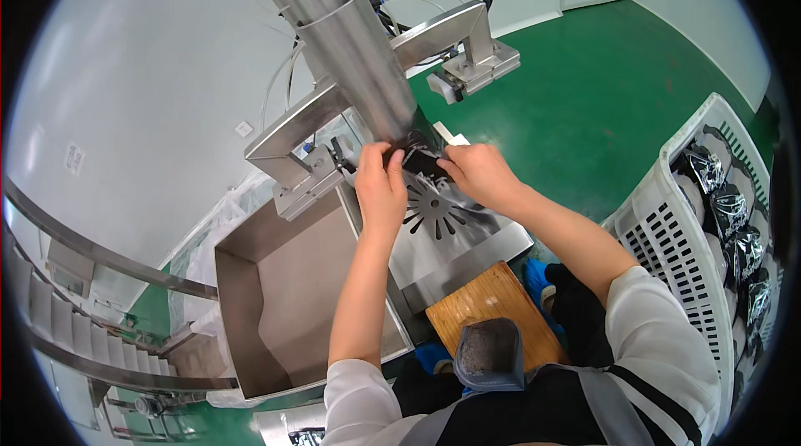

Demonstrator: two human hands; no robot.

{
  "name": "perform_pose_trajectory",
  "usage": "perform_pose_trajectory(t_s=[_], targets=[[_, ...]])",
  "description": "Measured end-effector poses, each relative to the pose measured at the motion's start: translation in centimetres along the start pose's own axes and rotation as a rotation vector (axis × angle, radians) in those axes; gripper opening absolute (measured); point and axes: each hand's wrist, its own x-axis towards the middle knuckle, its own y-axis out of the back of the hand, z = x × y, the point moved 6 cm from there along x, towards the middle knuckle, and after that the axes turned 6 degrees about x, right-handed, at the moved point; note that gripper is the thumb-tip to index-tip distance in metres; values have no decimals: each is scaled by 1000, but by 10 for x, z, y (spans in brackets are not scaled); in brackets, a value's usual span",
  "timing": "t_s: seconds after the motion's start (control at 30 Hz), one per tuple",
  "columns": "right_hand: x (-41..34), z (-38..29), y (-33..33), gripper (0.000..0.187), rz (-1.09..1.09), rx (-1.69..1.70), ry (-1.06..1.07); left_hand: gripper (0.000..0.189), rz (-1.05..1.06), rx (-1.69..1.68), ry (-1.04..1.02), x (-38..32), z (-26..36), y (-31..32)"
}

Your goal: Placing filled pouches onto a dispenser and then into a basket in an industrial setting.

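Observation:
Both my hands grip the mouth of a black plastic bag (427, 165) at the lower end of a wide steel filling tube (366, 61). My left hand (383, 180) pinches the bag's left edge between thumb and fingers. On the other side, my right hand (482, 174) pinches its right edge. White printing shows on the bag's front. Below it lies a steel plate (425, 258) with a ring of radial slots. Clamp arms flank the tube: the left clamp (313, 180) is close to my left hand, and the right clamp (479, 70) stands farther back.
A deep metal tray (238, 296) lies to my left. At right, a white plastic basket (666, 246) holds several filled black bags (729, 211). A wooden board (488, 296) and a grey scoop (490, 349) are close to my body. A steel conveyor rail (125, 258) curves along the left.

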Motion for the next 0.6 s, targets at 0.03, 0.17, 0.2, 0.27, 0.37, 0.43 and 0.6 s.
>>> perform_pose_trajectory(t_s=[0.03, 0.17, 0.2, 0.27, 0.37, 0.43, 0.6], targets=[[2, 2, -3, 22, 1, -1, 3, 13, 81, -61, -25, -1, 11, 4], [8, 11, -12, 31, 73, 163, -112, 28, 252, 0, -235, -58, -10, 5], [7, 12, -16, 32, 65, 251, -162, 27, 193, 68, -58, -66, -41, 1], [5, 11, -14, 32, 65, 245, -164, 27, 203, -18, 251, -68, -95, -9], [6, 1, -8, 32, 79, 230, -109, 47, 263, -310, 598, -74, -182, -34], [12, -14, -9, 32, 86, 236, -60, 51, 297, -443, 707, -76, -246, -36], [14, -7, 1, 31, 67, 235, -117, 43, 708, -600, 997, -107, -243, -47]])
